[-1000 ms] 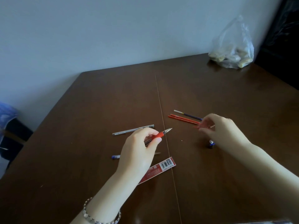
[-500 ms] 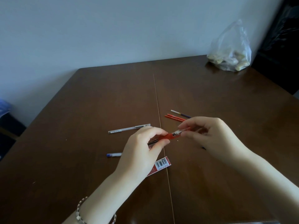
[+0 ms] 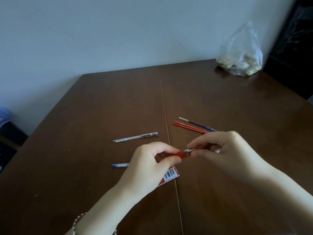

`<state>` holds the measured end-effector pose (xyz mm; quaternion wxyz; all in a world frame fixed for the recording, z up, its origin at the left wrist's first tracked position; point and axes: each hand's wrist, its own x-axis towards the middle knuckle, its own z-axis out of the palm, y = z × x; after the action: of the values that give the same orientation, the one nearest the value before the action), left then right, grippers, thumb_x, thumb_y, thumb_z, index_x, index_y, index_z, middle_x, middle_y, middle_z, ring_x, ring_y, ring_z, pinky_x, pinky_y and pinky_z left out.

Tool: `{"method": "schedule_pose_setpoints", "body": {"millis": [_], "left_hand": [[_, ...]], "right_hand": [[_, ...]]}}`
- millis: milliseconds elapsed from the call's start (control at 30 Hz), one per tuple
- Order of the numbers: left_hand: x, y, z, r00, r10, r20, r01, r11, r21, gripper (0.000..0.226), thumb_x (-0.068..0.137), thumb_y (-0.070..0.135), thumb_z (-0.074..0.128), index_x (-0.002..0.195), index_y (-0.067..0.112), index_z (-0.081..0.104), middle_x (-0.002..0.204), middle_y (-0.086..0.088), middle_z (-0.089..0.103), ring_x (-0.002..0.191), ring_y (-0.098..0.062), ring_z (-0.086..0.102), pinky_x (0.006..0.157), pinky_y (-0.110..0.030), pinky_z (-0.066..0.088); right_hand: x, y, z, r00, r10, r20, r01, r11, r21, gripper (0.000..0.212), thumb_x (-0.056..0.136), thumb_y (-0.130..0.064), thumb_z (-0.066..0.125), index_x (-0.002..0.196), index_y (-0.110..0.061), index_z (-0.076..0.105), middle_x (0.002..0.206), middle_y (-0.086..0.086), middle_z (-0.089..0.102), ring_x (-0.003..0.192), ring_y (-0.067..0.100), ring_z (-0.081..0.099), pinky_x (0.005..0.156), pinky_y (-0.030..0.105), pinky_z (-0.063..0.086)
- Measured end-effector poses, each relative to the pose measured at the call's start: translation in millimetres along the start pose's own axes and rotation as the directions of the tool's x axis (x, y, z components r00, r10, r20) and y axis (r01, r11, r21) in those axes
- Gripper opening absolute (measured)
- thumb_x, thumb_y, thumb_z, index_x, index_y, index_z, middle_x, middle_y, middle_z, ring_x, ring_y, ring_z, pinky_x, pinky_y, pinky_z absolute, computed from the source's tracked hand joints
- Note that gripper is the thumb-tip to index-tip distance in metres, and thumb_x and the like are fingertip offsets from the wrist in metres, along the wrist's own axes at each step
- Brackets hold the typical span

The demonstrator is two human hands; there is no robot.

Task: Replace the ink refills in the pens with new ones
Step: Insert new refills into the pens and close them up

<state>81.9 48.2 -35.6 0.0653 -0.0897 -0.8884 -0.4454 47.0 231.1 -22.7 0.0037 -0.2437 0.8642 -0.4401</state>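
Observation:
A red pen (image 3: 183, 154) with a metal tip is held above the brown table (image 3: 101, 107). My left hand (image 3: 152, 165) grips its red grip section. My right hand (image 3: 225, 150) pinches the metal tip between thumb and forefinger. Two red refills (image 3: 188, 127) and a dark blue refill (image 3: 196, 123) lie side by side just beyond my right hand. A clear pen barrel (image 3: 135, 137) rests to the left of the table seam. A blue-ended pen part (image 3: 119, 165) pokes out from behind my left hand.
A red refill packet with a barcode (image 3: 170, 175) lies under my left wrist. A clear plastic bag (image 3: 240, 53) with pale items stands at the far right corner by the wall. A dark cabinet (image 3: 296, 48) is beyond the table's right edge.
My right hand left the refills and came over to the pen tip, closing its fingers on it. My left hand kept hold of the red pen and shifted slightly right.

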Motion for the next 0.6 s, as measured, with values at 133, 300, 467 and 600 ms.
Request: {"method": "schedule_pose_setpoints", "body": {"millis": [133, 300, 467, 600], "left_hand": [[15, -18, -8, 0.957, 0.287, -0.040, -0.245, 0.876, 0.415, 0.015, 0.077, 0.013, 0.067, 0.092, 0.015, 0.068, 0.088, 0.001, 0.070, 0.082, -0.009, 0.062, 0.072, -0.021, 0.050], [30, -65, -23, 0.992, -0.042, -0.116, 0.099, 0.833, 0.544, 0.018, 0.085, 0.022, 0.057, 0.102, 0.021, 0.062, 0.106, -0.002, 0.066, 0.101, -0.019, 0.056, 0.087, -0.035, 0.046], [27, -85, -21, 0.991, -0.082, -0.108, 0.133, 0.736, 0.664, 0.022, 0.086, 0.024, 0.057, 0.107, 0.019, 0.062, 0.111, -0.002, 0.062, 0.102, -0.020, 0.053, 0.085, -0.034, 0.048], [19, -79, -18, 0.995, 0.070, -0.072, -0.004, 0.747, 0.665, 0.025, 0.078, 0.021, 0.067, 0.103, 0.015, 0.065, 0.102, -0.006, 0.065, 0.094, -0.023, 0.058, 0.077, -0.036, 0.050]], "right_hand": [[0, 13, 15, 0.992, 0.118, 0.034, -0.120, 0.992, 0.042, 0.022, 0.080, -0.028, 0.064, 0.095, -0.043, 0.057, 0.071, -0.015, 0.071, 0.074, -0.006, 0.062, 0.068, 0.008, 0.047], [-13, 39, 2, 0.974, 0.190, -0.123, -0.199, 0.978, -0.064, 0.019, 0.080, -0.025, 0.064, 0.094, -0.038, 0.062, 0.075, -0.018, 0.067, 0.076, -0.010, 0.057, 0.065, 0.002, 0.041], [-25, 65, -16, 0.936, 0.253, -0.244, -0.296, 0.942, -0.159, 0.018, 0.080, -0.019, 0.065, 0.081, -0.036, 0.065, 0.072, -0.018, 0.064, 0.069, -0.002, 0.055, 0.059, 0.003, 0.041], [-27, 70, -17, 0.943, 0.263, -0.203, -0.311, 0.914, -0.259, 0.012, 0.078, -0.021, 0.067, 0.086, -0.030, 0.068, 0.071, -0.016, 0.060, 0.064, 0.000, 0.053, 0.056, 0.011, 0.041]]}}
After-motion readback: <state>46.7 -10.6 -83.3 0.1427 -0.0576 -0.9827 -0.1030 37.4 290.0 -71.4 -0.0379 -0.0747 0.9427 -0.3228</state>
